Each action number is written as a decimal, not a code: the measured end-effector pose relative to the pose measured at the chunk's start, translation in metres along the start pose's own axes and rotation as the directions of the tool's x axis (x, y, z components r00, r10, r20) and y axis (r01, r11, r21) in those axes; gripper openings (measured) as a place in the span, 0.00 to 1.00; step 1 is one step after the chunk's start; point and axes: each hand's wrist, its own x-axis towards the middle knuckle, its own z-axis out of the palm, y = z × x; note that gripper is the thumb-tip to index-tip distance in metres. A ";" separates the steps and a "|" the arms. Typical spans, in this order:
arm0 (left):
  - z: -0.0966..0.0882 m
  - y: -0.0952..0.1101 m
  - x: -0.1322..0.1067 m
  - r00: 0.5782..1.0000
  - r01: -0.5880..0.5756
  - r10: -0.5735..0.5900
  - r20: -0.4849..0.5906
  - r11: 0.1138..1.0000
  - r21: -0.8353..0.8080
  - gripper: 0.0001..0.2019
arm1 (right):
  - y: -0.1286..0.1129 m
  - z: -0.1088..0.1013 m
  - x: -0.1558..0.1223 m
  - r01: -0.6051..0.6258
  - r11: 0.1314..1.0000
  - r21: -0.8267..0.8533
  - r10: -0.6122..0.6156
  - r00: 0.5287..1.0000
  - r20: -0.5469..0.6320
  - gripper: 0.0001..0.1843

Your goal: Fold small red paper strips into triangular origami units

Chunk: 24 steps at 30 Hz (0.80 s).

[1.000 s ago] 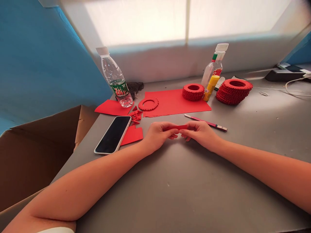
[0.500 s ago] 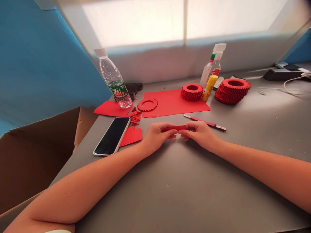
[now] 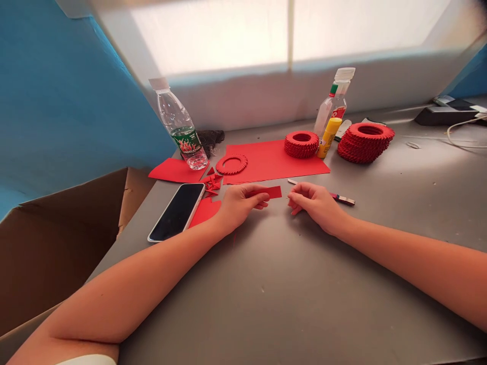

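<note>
My left hand (image 3: 240, 204) pinches a small rectangular strip of red paper (image 3: 274, 192) between thumb and fingers, and the strip's free end points right. A short gap separates it from my right hand (image 3: 312, 204), whose thumb and fingertips are drawn together; whether something tiny is between them I cannot make out. Behind the right hand, partly covered by it, lies a slim tool (image 3: 344, 199) with a pale tip and a dark pink body. Small folded red paper triangles (image 3: 213, 185) lie beyond my left hand, near a flat toothed red paper ring (image 3: 232, 164).
Red sheets (image 3: 266, 157) lie behind the hands. Two stacked red rings (image 3: 302, 145) (image 3: 366, 144), a yellow glue stick (image 3: 329, 138) and clear bottles (image 3: 182, 129) (image 3: 340, 96) stand farther back. A phone (image 3: 177, 212) lies left, above a cardboard box (image 3: 64, 238) beside the table. Cables (image 3: 456, 139) run right.
My hands have come apart. The red paper strip, held by both before, stays in my left hand with its flat side showing; my right hand has let go of it and shifted slightly right.
</note>
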 end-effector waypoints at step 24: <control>0.003 0.004 -0.001 0.997 -0.058 0.047 -0.066 0.980 -0.189 0.24 | -0.005 0.003 -0.003 0.046 0.999 0.016 -0.044 0.991 -0.126 0.15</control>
